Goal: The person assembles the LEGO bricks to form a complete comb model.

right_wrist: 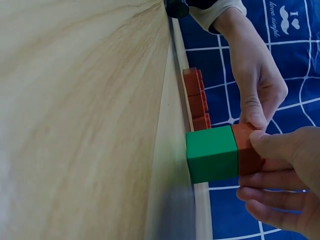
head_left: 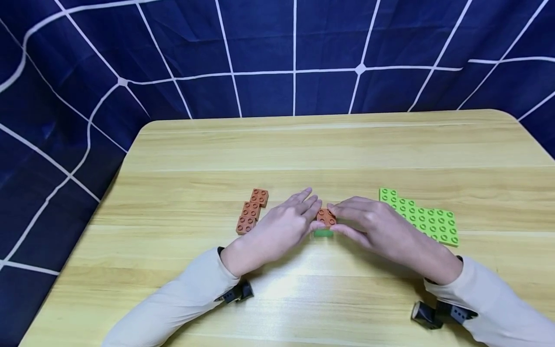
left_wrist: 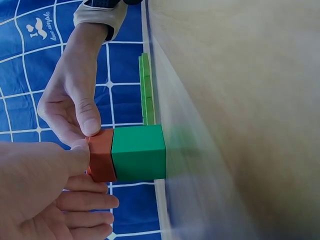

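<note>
In the head view, the red-brown plastic block with round studs [head_left: 326,218] hides all but a front strip of the smooth green plastic block [head_left: 323,233], while the bare left grip [head_left: 277,226] and bare right grip [head_left: 386,226] cover its sides. The right one also hides part of the light-green studded plate [head_left: 427,221]. Both light-grey fabric sleeves [head_left: 173,303] run out of frame. The pale wooden desk [left_wrist: 240,100] is blurred in the left wrist view.

on the left, three reddish blocks [head_left: 250,210]; in the middle, one reddish block [head_left: 326,218] and one dark green block [left_wrist: 139,152]; on the right, light green blocks [head_left: 422,219], number unclear; one left hand [head_left: 282,222], one right hand [head_left: 381,224]; one table [head_left: 277,149].
</note>
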The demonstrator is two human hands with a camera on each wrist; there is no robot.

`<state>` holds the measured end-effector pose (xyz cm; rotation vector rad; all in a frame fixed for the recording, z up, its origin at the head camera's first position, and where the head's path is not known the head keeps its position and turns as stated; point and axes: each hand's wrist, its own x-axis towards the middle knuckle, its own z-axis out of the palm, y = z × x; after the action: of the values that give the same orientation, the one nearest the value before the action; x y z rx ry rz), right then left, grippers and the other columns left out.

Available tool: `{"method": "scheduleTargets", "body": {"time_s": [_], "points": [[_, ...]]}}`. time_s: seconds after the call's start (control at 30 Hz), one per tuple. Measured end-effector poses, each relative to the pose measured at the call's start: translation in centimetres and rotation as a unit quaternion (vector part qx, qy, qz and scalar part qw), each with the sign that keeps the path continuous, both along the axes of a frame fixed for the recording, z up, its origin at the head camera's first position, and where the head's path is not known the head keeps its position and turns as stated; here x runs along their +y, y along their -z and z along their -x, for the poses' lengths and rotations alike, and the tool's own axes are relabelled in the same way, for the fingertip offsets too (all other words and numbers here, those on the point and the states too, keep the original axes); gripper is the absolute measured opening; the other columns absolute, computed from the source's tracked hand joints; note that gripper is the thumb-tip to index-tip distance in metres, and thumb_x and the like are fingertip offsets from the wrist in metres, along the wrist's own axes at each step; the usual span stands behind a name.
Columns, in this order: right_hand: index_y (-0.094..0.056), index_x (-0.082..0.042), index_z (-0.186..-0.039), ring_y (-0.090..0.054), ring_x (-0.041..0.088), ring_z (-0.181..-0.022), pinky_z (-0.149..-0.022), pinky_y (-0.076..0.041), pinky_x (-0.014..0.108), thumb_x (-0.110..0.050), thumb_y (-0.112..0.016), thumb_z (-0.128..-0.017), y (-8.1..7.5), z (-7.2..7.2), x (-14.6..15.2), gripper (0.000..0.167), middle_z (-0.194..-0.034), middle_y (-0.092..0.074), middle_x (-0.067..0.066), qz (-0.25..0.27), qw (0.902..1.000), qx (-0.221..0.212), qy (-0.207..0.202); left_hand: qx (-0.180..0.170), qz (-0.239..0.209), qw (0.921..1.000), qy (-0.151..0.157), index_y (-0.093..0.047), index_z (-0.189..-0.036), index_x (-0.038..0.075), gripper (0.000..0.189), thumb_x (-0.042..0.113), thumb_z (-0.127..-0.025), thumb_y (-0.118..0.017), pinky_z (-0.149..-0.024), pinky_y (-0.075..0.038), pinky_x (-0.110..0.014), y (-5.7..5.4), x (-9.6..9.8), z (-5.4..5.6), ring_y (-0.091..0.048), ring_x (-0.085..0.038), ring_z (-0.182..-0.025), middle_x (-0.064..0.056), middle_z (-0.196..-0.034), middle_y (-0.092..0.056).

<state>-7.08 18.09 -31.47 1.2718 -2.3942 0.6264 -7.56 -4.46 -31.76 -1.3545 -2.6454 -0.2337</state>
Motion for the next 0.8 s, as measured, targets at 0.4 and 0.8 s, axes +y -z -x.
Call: {"method": "scheduleTargets", "body": {"time_s": [0.4,0.8], "points": [[-0.072,0.000,-0.102,-0.071,0.029,-0.085,-0.075,-0.060,0.037,-0.034,-0.058,-0.096,0.18,0.19,0.04,0.038,-0.095,-0.073,0.015,0.020,0.9993,-0.028,-0.014,-0.079,-0.056,0.9953,-0.009,-0.056,-0.130,-0.003,0.050,0.036,-0.100,-0.048,-0.107,-0.037,-0.033,-0.02,0.00,0.29,-0.043,-0.031,-0.133,-0.018,-0.134,-0.054],[-0.069,-0.001,-0.114,-0.070,0.027,-0.092,-0.079,-0.059,0.038,-0.018,-0.075,-0.083,-0.27,-0.02,0.51,0.036,-0.104,-0.072,0.013,-0.008,0.9967,-0.078,0.021,-0.095,-0.107,0.9897,-0.008,-0.062,-0.123,-0.003,0.047,0.035,-0.098,-0.055,-0.101,-0.045,-0.033,0.01,0.01,0.36,-0.055,-0.031,-0.123,-0.020,-0.124,-0.062]]}}
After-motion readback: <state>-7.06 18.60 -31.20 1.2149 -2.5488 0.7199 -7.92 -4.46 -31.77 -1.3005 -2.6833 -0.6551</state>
